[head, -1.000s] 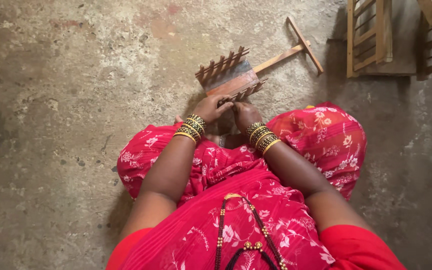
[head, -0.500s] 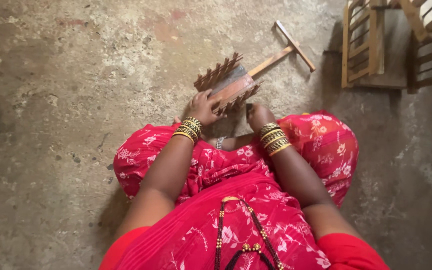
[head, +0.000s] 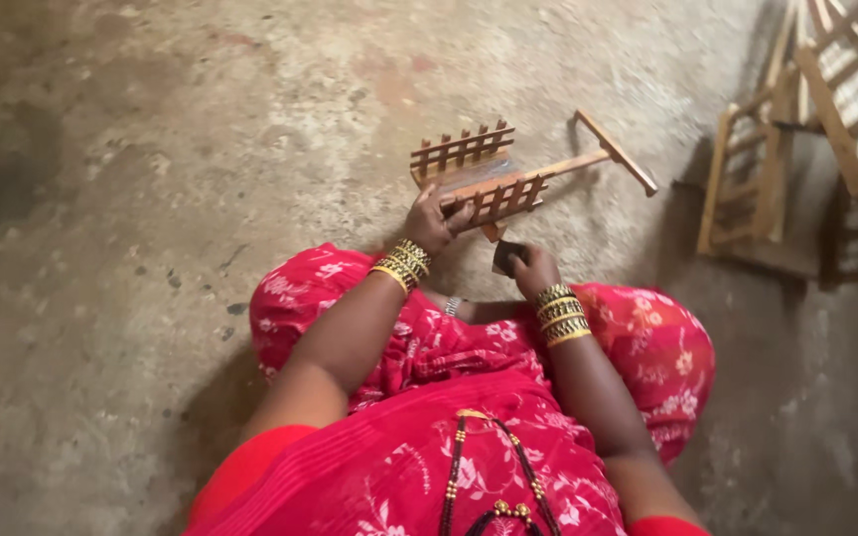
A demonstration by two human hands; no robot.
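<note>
A small wooden toy cart (head: 479,174) with two slatted side rails and a long handle ending in a crossbar (head: 616,151) rests on the concrete floor in front of my knees. My left hand (head: 434,220) grips the cart's near end and lifts it slightly. My right hand (head: 530,266) is just below the cart, fingers closed on a small dark flat piece (head: 504,256), possibly sandpaper. Both wrists carry gold bangles. I sit on the floor in a red flowered garment.
Several wooden slatted frames and furniture pieces (head: 759,179) stand at the upper right, with more (head: 851,79) behind them. The rough grey concrete floor (head: 151,199) spreads to the left and ahead.
The hands have separated: the left hand now holds the cart's near end alone, and the right hand has drawn back below it with the dark piece. The view shifted so the cart sits more central.
</note>
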